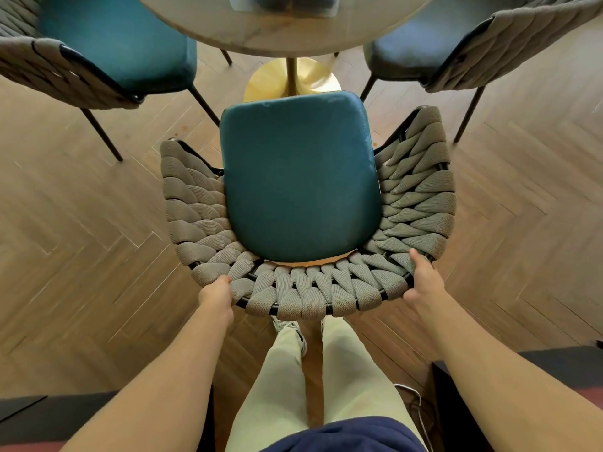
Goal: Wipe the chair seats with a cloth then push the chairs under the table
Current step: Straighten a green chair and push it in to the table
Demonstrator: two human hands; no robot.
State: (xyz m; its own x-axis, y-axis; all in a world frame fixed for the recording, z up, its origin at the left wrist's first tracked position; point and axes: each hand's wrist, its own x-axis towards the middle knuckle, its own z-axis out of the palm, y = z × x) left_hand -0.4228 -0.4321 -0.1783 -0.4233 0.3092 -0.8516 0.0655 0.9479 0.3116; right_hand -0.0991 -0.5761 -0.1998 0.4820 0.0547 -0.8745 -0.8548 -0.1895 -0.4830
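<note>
Below us, seen from a head-worn camera looking straight down, stands a chair (303, 203) with a teal padded seat (298, 177) and a curved backrest (313, 288) woven from thick grey-brown straps over a dark metal frame. We stand right behind it, both bare arms reaching forward.

Our left hand (217, 293) grips the top rim of the backrest at its left rear corner, fingers curled over the straps and out of sight. Our right hand (422, 282) holds the rim at the right rear corner, thumb laid on top of the weave and fingers wrapped around the outer side.

Just beyond the front of the seat, the round pale table (284, 37) fills the top of the view, carried on a gold pedestal with a round gold base (277, 83). The chair's front edge sits near that base, mostly outside the tabletop's edge.

Two matching chairs flank the table: one at the upper left (107, 50) and one at the upper right (440, 53), each with its teal seat partly under the tabletop.

The floor (81, 223) is wood laid in a herringbone pattern. Between our arms we see pale trousers (346, 370), a light shoe (293, 331) and the hem of a dark blue top (352, 435).

We can see no cloth, and no writing, label or brand can be read anywhere.
</note>
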